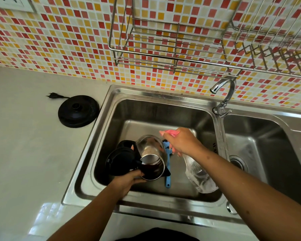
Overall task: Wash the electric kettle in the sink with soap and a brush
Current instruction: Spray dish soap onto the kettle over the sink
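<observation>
A glass electric kettle (150,153) with a black handle and an open black lid lies tilted in the left sink basin (163,112), its mouth facing me. My left hand (129,178) grips its rim from below. My right hand (181,141) is shut on a clear spray bottle (198,174) with a pink nozzle, which points at the kettle from the right. A blue brush (168,176) lies on the basin floor, partly hidden behind the kettle.
The black kettle base (78,111) with its plug lies on the counter left of the sink. A chrome tap (224,94) stands between the two basins. A wire dish rack (172,46) hangs on the tiled wall above.
</observation>
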The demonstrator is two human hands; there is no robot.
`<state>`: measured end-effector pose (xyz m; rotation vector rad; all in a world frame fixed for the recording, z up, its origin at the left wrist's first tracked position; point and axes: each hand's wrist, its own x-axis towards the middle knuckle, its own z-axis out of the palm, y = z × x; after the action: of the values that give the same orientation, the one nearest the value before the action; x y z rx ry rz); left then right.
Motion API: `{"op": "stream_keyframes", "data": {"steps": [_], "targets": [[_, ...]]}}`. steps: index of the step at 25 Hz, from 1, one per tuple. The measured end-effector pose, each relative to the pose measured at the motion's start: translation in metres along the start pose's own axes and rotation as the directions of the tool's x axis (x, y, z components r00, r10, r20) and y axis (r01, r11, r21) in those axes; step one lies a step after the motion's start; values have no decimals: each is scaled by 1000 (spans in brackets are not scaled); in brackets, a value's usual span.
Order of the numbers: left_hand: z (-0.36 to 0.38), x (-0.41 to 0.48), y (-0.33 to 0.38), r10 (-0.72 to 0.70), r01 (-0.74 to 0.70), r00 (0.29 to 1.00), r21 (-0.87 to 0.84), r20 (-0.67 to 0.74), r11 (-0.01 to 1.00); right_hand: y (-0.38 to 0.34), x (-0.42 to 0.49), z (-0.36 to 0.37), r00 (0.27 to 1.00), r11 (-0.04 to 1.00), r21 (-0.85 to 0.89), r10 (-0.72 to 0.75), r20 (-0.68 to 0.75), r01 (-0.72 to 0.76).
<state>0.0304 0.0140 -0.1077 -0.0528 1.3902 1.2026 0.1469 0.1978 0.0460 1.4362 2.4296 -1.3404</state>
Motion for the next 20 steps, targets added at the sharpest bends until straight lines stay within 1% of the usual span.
{"op": "stream_keyframes", "data": {"steps": [2, 6, 8, 11, 14, 17, 20], "targets": [[2, -3, 2, -6, 6, 1000, 12, -3, 1000, -1, 1, 1, 1000, 1000, 3, -12, 28, 12], [0, -2, 0, -33, 33, 999, 59, 4, 998, 5, 5, 10, 998, 1000, 10, 23, -51, -23], [0, -2, 0, -36, 35, 999, 71, 6, 997, 7, 5, 10, 997, 1000, 13, 25, -68, -25], [0, -2, 0, -14, 14, 1000, 64, 6, 998, 9, 3, 5, 999, 999, 48, -1, -49, 3], [1, -4, 2, 0, -1, 1000, 42, 10, 999, 19, -6, 4, 999, 996, 93, 4, -36, 0], [2, -5, 4, 18, -18, 1000, -2, 19, 1000, 34, -18, 4, 999, 997, 75, 4, -42, -1], [1, -4, 3, 1, -1, 1000, 5, 18, 1000, 45, -30, -1, 1000, 999, 51, 17, -17, -16]]}}
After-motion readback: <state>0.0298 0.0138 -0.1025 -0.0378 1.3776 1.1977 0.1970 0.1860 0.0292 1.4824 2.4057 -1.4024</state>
